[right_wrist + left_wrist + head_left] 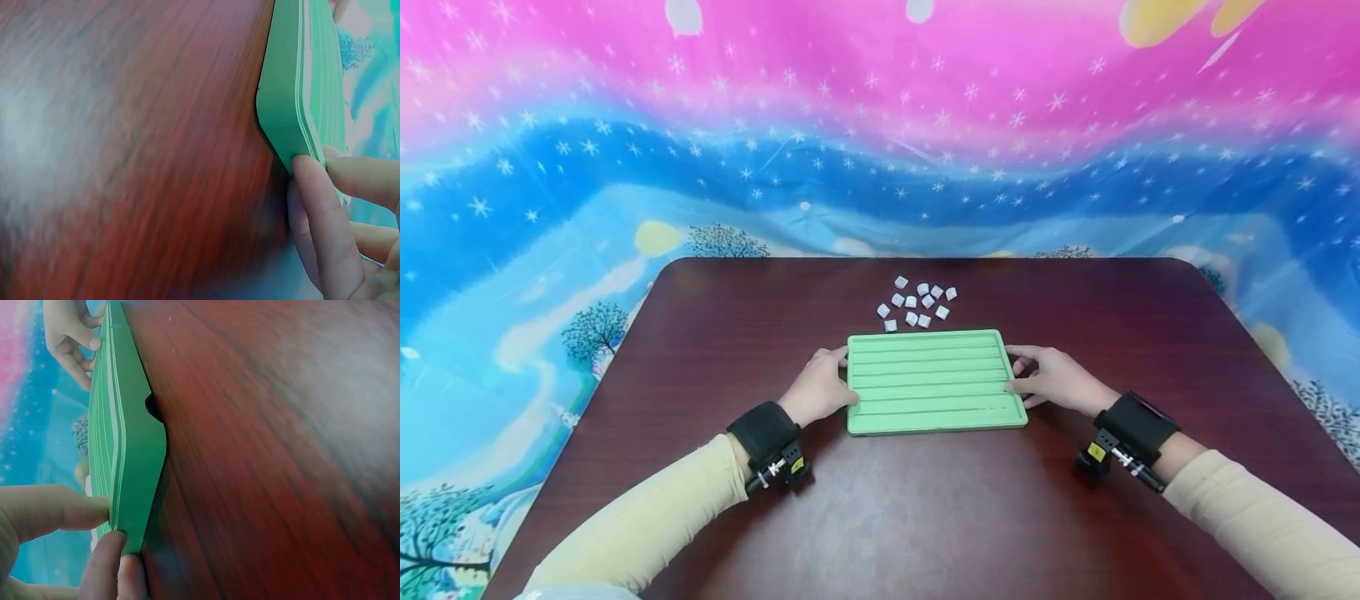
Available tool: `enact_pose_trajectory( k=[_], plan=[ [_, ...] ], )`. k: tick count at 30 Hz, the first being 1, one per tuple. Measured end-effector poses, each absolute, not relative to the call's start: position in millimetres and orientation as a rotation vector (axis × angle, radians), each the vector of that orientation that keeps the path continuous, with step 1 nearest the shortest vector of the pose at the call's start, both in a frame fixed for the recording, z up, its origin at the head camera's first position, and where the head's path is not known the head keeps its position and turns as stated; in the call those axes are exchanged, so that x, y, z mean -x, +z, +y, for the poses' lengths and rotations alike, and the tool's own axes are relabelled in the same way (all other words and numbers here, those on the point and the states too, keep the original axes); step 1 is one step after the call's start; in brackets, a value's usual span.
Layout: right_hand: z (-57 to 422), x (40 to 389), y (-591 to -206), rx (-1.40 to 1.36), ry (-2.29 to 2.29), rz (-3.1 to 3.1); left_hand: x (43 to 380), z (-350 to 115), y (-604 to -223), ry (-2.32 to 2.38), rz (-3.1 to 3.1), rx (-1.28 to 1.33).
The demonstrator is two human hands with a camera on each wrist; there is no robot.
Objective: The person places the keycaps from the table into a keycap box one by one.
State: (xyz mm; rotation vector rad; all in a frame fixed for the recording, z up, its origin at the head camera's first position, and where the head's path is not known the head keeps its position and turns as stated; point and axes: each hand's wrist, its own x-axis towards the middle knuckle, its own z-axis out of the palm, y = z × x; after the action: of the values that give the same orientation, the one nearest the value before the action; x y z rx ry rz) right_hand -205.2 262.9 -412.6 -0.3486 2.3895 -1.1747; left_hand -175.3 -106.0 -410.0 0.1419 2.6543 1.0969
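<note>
A light green rectangular tray (932, 377) with parallel ridges across its face lies in the middle of the dark table. My left hand (822, 387) grips its left end, thumb over the rim and fingers along the outer side. At the opposite end my right hand (1051, 380) holds the rim in the same way. In the left wrist view the tray's green side wall (142, 444) shows a dark notch at its lower edge. The right wrist view has the fingers (325, 212) pressed on the wall near a rounded corner.
Several small white cubes (911, 302) lie loosely scattered just behind the tray. The brown wooden table (925, 517) has rounded far corners. Behind it hangs a pink and blue patterned cloth (880, 150). Both wrists carry black straps with small cameras.
</note>
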Motion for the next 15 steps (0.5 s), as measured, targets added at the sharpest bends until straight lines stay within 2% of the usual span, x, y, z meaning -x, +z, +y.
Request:
enact_pose_trajectory(
  k=[15],
  plan=[
    [245.3,207.8,-412.9,0.367,-1.184,2.347,173.2,-126.6,-413.9,1.138,2.611,-0.127]
  ],
)
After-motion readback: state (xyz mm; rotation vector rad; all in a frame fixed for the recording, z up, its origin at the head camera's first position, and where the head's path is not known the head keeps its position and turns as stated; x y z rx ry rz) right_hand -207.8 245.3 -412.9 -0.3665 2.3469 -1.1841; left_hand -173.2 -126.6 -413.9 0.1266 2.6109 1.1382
